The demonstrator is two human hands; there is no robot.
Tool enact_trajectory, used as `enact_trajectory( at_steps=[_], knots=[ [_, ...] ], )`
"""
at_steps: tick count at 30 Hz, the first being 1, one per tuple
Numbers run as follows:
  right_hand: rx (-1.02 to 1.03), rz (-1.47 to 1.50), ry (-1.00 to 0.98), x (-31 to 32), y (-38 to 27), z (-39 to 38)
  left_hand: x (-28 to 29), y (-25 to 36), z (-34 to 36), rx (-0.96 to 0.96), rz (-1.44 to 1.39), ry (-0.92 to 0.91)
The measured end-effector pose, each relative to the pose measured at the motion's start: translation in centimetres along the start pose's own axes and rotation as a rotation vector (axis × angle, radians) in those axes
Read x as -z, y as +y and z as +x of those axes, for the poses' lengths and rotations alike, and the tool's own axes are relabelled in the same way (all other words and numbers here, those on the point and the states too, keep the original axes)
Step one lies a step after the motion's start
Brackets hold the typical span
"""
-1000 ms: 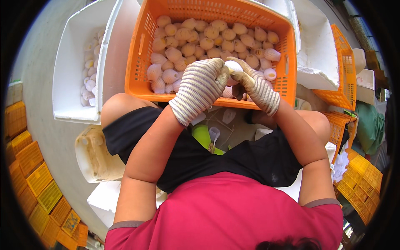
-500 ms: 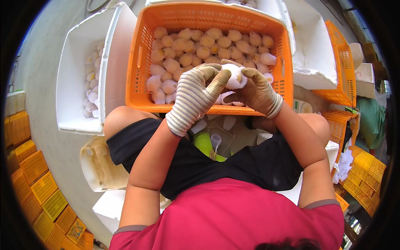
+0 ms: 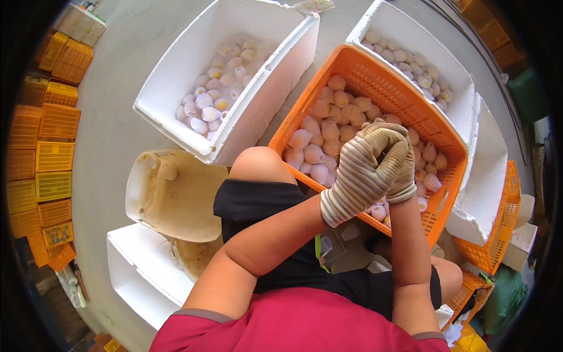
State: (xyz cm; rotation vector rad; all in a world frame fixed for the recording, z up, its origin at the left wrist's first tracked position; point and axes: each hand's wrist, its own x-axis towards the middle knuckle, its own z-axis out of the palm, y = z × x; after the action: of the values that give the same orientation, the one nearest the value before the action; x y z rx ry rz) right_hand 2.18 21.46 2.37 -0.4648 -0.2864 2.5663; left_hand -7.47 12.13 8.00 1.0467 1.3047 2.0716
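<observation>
Both my hands wear striped knit gloves with tan palms and meet above the orange crate (image 3: 381, 82). My left hand (image 3: 360, 167) is closed, its fingers curled against the right. My right hand (image 3: 404, 179) sits mostly behind it, also closed. Whatever lies between them is hidden by the gloves. Beneath, the crate holds many pale, roundish fruits (image 3: 331, 130) in white foam net sleeves, some around the hands and some at the near edge. The crate stands tilted in view, just beyond my knees.
A white foam box (image 3: 275, 88) with more sleeved fruits stands left of the crate. Another foam box (image 3: 404, 26) with fruits is beyond it, and a third (image 3: 484, 170) at right. A cut plastic container (image 3: 176, 196) lies by my left knee. Stacked orange crates (image 3: 58, 123) line the far left.
My view has swung left, so the crate now appears farther right and slanted. A sleeved fruit showed between my hands before; now the hands are pressed together and hide it, if still held.
</observation>
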Motion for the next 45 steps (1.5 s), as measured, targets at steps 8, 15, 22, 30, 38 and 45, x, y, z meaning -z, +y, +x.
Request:
enact_trajectory(
  at_steps=[8,15,22,30,38,45],
  knots=[
    [0.028,0.050,-0.140,-1.3,1.1,6.1,2.8,0.0,3.0,0.606,-0.555,0.478],
    [0.154,-0.177,-0.013,-0.8,2.3,5.4,2.3,-3.1,1.0,0.808,-0.673,0.540],
    [0.329,-0.692,0.133,-2.2,1.9,4.3,2.2,-3.2,0.7,0.909,-0.868,0.366],
    [0.252,-0.875,0.078,-1.9,0.8,1.7,1.8,-1.4,0.6,0.865,-0.752,0.268],
    [0.319,-0.623,0.227,0.1,0.8,1.7,1.1,-2.0,0.2,0.856,-0.714,0.319],
    [0.265,-0.444,0.398,0.2,2.0,3.0,2.1,-3.5,-0.4,0.769,-0.710,0.377]
  ],
)
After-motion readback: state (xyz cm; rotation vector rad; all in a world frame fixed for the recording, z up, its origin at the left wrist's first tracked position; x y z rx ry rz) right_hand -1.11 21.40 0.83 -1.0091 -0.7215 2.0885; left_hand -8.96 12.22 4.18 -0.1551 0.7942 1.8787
